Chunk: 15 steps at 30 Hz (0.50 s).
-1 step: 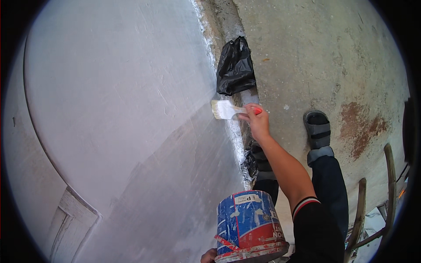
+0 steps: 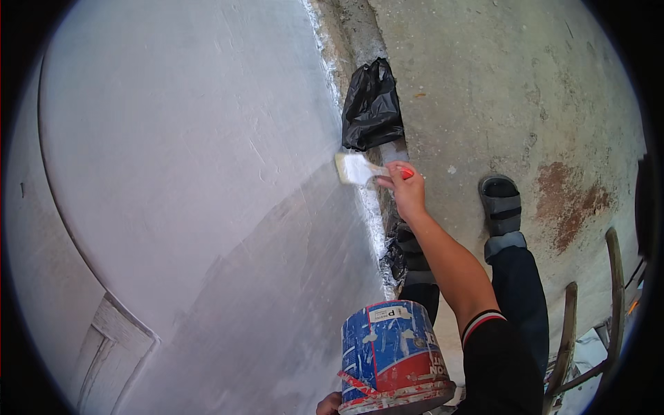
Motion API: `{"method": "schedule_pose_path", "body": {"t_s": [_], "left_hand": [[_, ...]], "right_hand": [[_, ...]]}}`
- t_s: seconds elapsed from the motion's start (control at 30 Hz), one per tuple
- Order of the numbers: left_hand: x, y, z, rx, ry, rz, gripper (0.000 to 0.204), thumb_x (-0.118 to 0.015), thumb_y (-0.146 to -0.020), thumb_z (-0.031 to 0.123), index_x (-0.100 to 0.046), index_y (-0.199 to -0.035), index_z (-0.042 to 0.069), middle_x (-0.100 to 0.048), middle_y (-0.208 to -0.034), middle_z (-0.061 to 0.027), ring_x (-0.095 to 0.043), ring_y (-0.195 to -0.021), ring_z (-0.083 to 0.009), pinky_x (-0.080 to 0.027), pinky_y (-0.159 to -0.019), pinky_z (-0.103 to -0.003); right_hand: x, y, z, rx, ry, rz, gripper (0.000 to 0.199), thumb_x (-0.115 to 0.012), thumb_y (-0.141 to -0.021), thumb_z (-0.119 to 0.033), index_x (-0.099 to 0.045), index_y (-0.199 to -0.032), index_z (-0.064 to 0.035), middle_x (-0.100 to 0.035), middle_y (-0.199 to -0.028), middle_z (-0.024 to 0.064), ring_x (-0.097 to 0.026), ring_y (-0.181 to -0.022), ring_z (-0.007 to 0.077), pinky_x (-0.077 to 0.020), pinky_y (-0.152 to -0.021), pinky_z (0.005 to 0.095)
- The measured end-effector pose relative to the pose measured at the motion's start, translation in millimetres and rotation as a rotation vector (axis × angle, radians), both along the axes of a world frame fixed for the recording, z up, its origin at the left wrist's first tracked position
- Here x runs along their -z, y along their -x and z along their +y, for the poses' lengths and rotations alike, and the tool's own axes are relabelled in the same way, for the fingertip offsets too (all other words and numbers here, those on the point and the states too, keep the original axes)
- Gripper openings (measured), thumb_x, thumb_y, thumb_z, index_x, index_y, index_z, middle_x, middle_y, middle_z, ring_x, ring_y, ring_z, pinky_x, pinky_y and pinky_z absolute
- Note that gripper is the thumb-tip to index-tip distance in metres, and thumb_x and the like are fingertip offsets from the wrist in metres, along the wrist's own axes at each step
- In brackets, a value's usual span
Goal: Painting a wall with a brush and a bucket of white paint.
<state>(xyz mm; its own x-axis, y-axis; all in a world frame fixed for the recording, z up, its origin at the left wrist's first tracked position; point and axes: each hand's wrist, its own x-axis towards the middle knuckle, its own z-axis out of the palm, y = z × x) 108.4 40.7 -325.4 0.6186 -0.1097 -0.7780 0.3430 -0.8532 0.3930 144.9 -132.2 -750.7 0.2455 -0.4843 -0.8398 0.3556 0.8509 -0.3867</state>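
Note:
My right hand [image 2: 405,191] grips a paintbrush [image 2: 355,168] with a red handle. Its white-loaded bristles press against the lower part of a grey-white wall [image 2: 194,159], close to where the wall meets the floor. The wall is paler above and to the left, and darker grey in the patch below the brush. Only a small part of my left hand [image 2: 330,403] shows at the bottom edge. It holds up a blue and red paint bucket [image 2: 391,356], smeared with white paint.
A black plastic bag [image 2: 372,104] lies at the wall's foot just beyond the brush. My feet in grey sandals [image 2: 500,202] stand on a concrete floor [image 2: 498,83] with a rust-coloured stain [image 2: 570,197]. Curved wooden rails [image 2: 613,290] stand at the right. White paint splashes line the wall base.

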Motion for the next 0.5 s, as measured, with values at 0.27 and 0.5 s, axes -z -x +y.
{"method": "schedule_pose_path", "body": {"t_s": [0.27, 0.5], "left_hand": [[-43, 9, 5, -0.05, 0.039, -0.048, 0.016, -0.067, -0.07, 0.003, -0.052, -0.076, 0.004, -0.053, -0.081, -0.0064, -0.053, -0.078, -0.0177, -0.041, -0.074, -0.031], [-88, 21, 41, -0.06, 0.204, 0.023, 0.04, -0.062, -0.062, -0.002, -0.053, -0.101, 0.004, -0.054, -0.099, -0.0069, -0.053, -0.096, -0.0176, -0.041, -0.084, -0.032]], "right_hand": [[-79, -28, -12, -0.076, 0.168, 0.058, 0.02, -0.058, -0.089, -0.015, -0.058, -0.099, 0.0021, -0.06, -0.091, 0.0098, -0.063, -0.079, 0.0187, -0.0571, -0.071, 0.0313], [-223, -15, -35, -0.135, 0.144, -0.164, 0.02, -0.057, -0.09, -0.014, -0.056, -0.101, 0.0028, -0.06, -0.094, 0.0102, -0.064, -0.082, 0.0205, -0.0577, -0.069, 0.0312]]}}
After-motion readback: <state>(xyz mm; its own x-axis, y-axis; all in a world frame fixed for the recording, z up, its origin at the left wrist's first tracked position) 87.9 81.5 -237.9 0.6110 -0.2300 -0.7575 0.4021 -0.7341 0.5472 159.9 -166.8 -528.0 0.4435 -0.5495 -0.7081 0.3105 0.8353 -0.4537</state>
